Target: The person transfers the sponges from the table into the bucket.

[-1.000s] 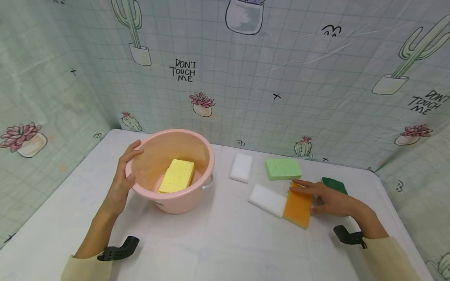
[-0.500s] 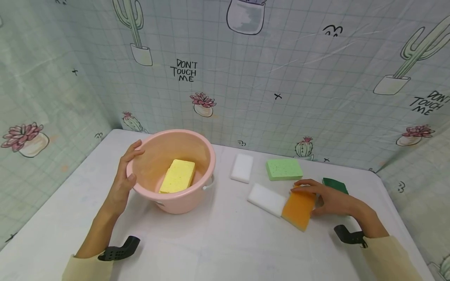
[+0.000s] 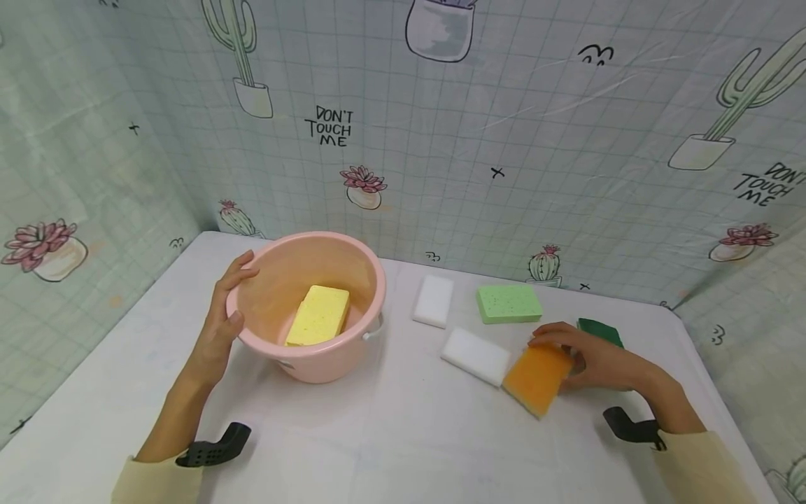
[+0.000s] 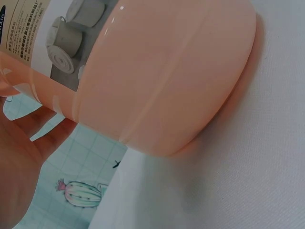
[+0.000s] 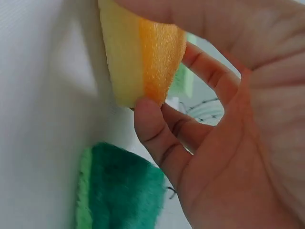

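My right hand (image 3: pixel 588 358) grips an orange sponge (image 3: pixel 537 376) with a yellow underside (image 5: pixel 121 57), thumb on one side and fingers on the other, its far end tilted up off the white table (image 3: pixel 390 441). My left hand (image 3: pixel 225 315) holds the left rim of a pink basin (image 3: pixel 310 308), thumb inside and fingers outside. A yellow sponge (image 3: pixel 318 315) lies in the basin. In the left wrist view only the basin's outer wall (image 4: pixel 162 81) and my palm show.
Two white sponges (image 3: pixel 432 300) (image 3: pixel 475 355) lie between the basin and my right hand. A light green sponge (image 3: pixel 508 303) sits near the back wall. A dark green scouring pad (image 3: pixel 600 330) (image 5: pixel 124 191) lies just behind my right hand. Cactus-print sheets wall in the table.
My right hand has closed around the orange sponge, turned it and lifted its far end off the table. The left hand and the basin have not moved.
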The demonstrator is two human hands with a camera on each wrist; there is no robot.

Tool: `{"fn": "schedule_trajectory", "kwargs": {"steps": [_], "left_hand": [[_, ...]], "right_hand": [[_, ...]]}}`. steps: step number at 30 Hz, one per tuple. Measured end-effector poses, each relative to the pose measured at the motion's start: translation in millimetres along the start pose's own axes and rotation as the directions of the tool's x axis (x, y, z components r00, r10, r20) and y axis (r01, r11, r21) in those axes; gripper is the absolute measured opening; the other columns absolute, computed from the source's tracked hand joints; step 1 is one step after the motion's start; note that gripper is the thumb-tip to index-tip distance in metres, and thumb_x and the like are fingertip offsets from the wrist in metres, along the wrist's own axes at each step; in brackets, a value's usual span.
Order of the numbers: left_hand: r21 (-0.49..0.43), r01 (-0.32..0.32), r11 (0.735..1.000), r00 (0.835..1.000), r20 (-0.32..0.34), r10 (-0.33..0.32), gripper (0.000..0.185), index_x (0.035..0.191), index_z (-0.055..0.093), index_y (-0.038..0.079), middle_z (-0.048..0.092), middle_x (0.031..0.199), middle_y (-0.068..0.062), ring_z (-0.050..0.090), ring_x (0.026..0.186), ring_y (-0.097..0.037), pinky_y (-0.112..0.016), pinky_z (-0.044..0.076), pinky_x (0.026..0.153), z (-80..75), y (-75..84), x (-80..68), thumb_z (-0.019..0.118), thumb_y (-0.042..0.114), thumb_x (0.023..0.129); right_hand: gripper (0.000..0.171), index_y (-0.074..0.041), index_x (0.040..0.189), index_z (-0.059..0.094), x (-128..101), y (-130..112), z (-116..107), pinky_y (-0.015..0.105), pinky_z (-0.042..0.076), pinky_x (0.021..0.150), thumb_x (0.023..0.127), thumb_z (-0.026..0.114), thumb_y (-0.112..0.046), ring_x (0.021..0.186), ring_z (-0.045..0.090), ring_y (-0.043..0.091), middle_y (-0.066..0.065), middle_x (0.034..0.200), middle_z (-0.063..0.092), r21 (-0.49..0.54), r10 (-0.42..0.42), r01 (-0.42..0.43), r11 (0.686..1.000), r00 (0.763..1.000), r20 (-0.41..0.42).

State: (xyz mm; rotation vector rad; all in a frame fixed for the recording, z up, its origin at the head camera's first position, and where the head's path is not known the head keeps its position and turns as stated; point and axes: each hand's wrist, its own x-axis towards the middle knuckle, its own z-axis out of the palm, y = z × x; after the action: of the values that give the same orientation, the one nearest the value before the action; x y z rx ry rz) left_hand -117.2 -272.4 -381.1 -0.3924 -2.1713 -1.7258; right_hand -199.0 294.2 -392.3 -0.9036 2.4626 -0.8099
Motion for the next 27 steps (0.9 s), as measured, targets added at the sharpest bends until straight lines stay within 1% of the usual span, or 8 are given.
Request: {"fn": "schedule_trajectory", "kwargs": {"steps": [3, 6, 10, 13, 17, 20, 22, 27], "left_hand": [[0.004, 0.002, 1.0, 1.0, -0.001, -0.002, 0.055, 0.143, 0.035, 0.011, 0.013, 0.157, 0.004, 0.007, 0.143, -0.019, -0.063, 0.008, 0.109, 0.1, 0.4, 0.3, 0.045, 0.025, 0.091], [0.017, 0.0, 1.0, 1.0, 0.009, 0.0, 0.055, 0.143, 0.034, 0.011, 0.012, 0.157, 0.004, 0.008, 0.143, -0.02, -0.057, 0.013, 0.111, -0.3, 0.7, 0.2, 0.043, 0.025, 0.091], [0.022, -0.011, 1.0, 1.0, 0.018, 0.011, 0.055, 0.143, 0.033, 0.011, 0.012, 0.157, 0.002, 0.008, 0.143, -0.02, -0.045, 0.019, 0.113, -1.2, 0.4, -0.5, 0.042, 0.024, 0.091], [0.02, -0.013, 1.0, 1.0, 0.015, 0.013, 0.054, 0.143, 0.033, 0.011, 0.012, 0.157, 0.002, 0.009, 0.143, -0.02, -0.043, 0.02, 0.113, -1.4, 0.3, -0.7, 0.042, 0.025, 0.091], [0.026, -0.01, 1.0, 1.0, 0.013, 0.01, 0.054, 0.144, 0.033, 0.012, 0.012, 0.157, 0.003, 0.009, 0.143, -0.02, -0.044, 0.019, 0.113, -2.0, -0.2, -0.7, 0.042, 0.024, 0.091], [0.026, -0.009, 1.0, 1.0, 0.013, 0.009, 0.054, 0.144, 0.033, 0.012, 0.012, 0.157, 0.003, 0.008, 0.143, -0.02, -0.048, 0.016, 0.113, -2.1, -0.7, -1.2, 0.042, 0.023, 0.091], [0.02, -0.009, 1.0, 1.0, 0.011, 0.009, 0.054, 0.144, 0.033, 0.012, 0.012, 0.158, 0.002, 0.008, 0.143, -0.02, -0.051, 0.013, 0.113, -2.0, -0.9, -1.3, 0.042, 0.023, 0.091], [0.009, -0.007, 1.0, 1.0, 0.002, 0.007, 0.054, 0.143, 0.035, 0.012, 0.013, 0.157, 0.003, 0.008, 0.143, -0.02, -0.055, 0.011, 0.112, -1.7, -1.0, -1.7, 0.044, 0.025, 0.092]], "right_hand": [[0.064, -0.023, 0.133, 0.053, -6, -6, -7, 0.029, 0.049, 0.072, 0.075, 0.081, -0.029, 0.11, 0.044, 0.013, 0.004, 0.14, 0.04, -0.008, -0.047, 0.046, 0.999, 0.998, -0.044], [0.064, -0.023, 0.132, 0.053, -10, -14, -14, 0.029, 0.049, 0.071, 0.075, 0.082, -0.025, 0.11, 0.045, 0.01, 0.002, 0.139, 0.041, -0.026, -0.081, 0.079, 0.997, 0.993, -0.084], [0.064, -0.023, 0.132, 0.052, -9, -26, -22, 0.029, 0.049, 0.069, 0.076, 0.082, -0.023, 0.108, 0.046, 0.009, 0.001, 0.139, 0.04, -0.058, -0.129, 0.123, 0.991, 0.987, -0.098], [0.065, -0.023, 0.133, 0.051, -3, -37, -26, 0.029, 0.05, 0.068, 0.076, 0.082, -0.025, 0.106, 0.046, 0.01, 0.002, 0.139, 0.04, -0.082, -0.153, 0.145, 0.986, 0.983, -0.1], [0.066, -0.025, 0.132, 0.053, 9, -54, -32, 0.028, 0.049, 0.068, 0.074, 0.083, -0.025, 0.102, 0.047, 0.011, 0.0, 0.139, 0.04, -0.102, -0.159, 0.148, 0.984, 0.981, -0.107], [0.065, -0.025, 0.131, 0.053, 19, -65, -36, 0.027, 0.048, 0.067, 0.074, 0.083, -0.024, 0.098, 0.047, 0.012, 0.001, 0.139, 0.04, -0.11, -0.195, 0.184, 0.977, 0.975, -0.102], [0.064, -0.023, 0.131, 0.053, 26, -73, -39, 0.026, 0.047, 0.066, 0.075, 0.083, -0.024, 0.097, 0.047, 0.012, 0.002, 0.139, 0.04, -0.117, -0.23, 0.22, 0.969, 0.969, -0.088], [0.063, -0.025, 0.132, 0.051, 42, -90, -43, 0.026, 0.047, 0.066, 0.077, 0.081, -0.026, 0.099, 0.048, 0.013, -0.001, 0.141, 0.038, -0.102, -0.265, 0.26, 0.96, 0.963, -0.04]]}}
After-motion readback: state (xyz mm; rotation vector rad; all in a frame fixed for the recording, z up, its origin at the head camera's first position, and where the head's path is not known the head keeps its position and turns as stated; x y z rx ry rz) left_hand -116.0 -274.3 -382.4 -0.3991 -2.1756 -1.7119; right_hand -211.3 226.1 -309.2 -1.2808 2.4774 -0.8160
